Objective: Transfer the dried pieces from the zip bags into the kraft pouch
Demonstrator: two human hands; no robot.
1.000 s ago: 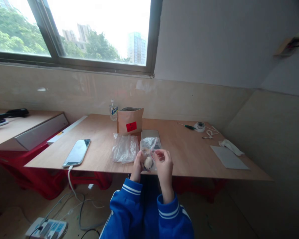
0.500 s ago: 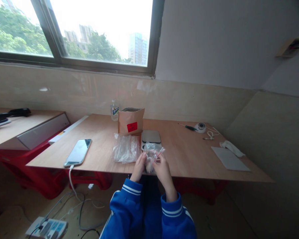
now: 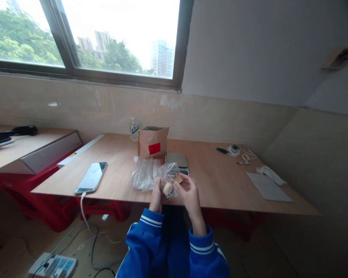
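My left hand (image 3: 156,197) is closed on the side of a small clear zip bag (image 3: 168,169), held near the table's front edge. Inside the bag lies a cream-coloured lump (image 3: 168,189). The fingertips of my right hand (image 3: 190,195) pinch a thin yellow-brown piece (image 3: 178,178) at the right side of the bag; whether it is in or outside the plastic I cannot tell. Just beyond the hands is a flat kitchen scale (image 3: 176,159), its front partly covered by the bag. A pile of clear plastic bags (image 3: 145,173) lies left of it.
A brown paper pouch (image 3: 145,144) with a red label stands open behind the bags, beside a plastic bottle (image 3: 133,131). A phone (image 3: 91,177) on a cable lies left. To the right are a screwdriver (image 3: 222,150), a white dome camera (image 3: 234,150) and a white sheet (image 3: 268,187).
The zip bag has turned and shifted slightly left, and the cream lump shows more plainly. A yellow-brown piece now shows at my right fingertips.
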